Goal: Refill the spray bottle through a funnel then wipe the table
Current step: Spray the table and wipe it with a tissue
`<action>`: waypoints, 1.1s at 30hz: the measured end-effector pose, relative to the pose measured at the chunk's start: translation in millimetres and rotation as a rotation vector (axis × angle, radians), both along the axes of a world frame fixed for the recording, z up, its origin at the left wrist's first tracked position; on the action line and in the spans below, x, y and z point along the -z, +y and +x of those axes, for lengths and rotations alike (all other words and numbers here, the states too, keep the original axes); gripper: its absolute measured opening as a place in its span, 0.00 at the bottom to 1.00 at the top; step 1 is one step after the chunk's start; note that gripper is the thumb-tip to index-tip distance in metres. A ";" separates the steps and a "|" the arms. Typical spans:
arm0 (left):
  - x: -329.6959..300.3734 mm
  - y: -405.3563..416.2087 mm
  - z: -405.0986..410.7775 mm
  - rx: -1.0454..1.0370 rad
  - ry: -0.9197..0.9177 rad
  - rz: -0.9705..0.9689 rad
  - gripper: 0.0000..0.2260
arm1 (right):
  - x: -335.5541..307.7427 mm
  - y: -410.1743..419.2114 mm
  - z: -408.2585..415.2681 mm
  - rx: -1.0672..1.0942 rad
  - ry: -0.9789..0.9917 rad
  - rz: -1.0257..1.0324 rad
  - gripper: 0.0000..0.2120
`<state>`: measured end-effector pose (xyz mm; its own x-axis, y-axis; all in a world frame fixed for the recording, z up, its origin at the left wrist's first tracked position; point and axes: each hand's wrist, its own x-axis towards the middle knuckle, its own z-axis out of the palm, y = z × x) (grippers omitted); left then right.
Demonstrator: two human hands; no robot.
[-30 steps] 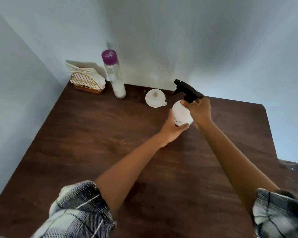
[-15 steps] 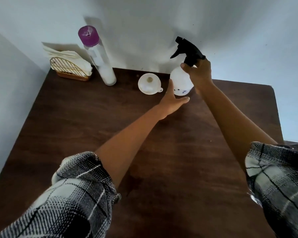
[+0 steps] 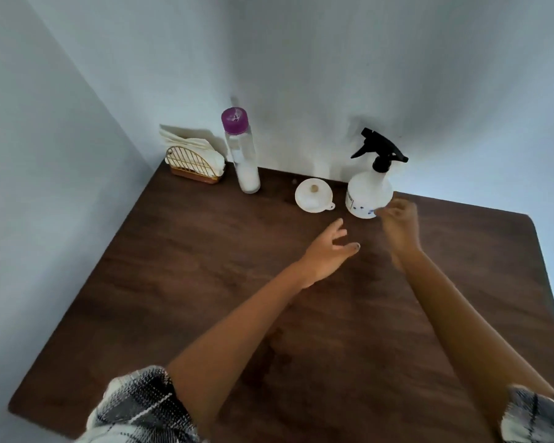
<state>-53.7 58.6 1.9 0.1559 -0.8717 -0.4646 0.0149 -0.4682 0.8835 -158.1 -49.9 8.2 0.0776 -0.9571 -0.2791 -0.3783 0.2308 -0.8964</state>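
Note:
The white spray bottle (image 3: 369,190) with its black trigger head stands upright near the far edge of the dark wooden table (image 3: 205,282). A white funnel (image 3: 313,195) lies just left of it, wide mouth up. A tall clear bottle with a purple cap (image 3: 241,151) stands further left. My left hand (image 3: 328,251) hovers over the table in front of the funnel, fingers spread and empty. My right hand (image 3: 400,227) is blurred, just right of and in front of the spray bottle's base, fingers loosely curled and holding nothing.
A gold wire holder with white napkins (image 3: 194,161) sits in the far left corner against the wall. Walls close in the table at the back and left. The table's right edge runs down past my right arm.
The spray bottle was held up in my right hand with my left hand beside it; now it stands on the table and both hands have pulled back from it.

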 end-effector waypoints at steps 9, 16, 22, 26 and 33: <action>13.4 105.1 21.2 -0.122 -0.045 0.018 0.09 | 24.9 125.5 32.2 -0.329 0.057 0.122 0.06; 16.0 140.6 92.1 -0.234 -0.097 -0.021 0.10 | 15.8 160.1 111.8 -0.564 0.065 0.103 0.06; 20.9 143.3 194.2 -0.276 -0.141 -0.099 0.06 | 2.2 161.8 208.3 -0.623 0.091 0.014 0.07; 13.5 135.6 257.8 -0.243 -0.213 -0.132 0.04 | -10.2 154.3 268.6 -0.648 0.122 -0.094 0.06; 4.3 100.5 325.0 -0.205 -0.323 -0.156 0.10 | -17.2 128.6 319.9 -0.508 0.203 -0.281 0.06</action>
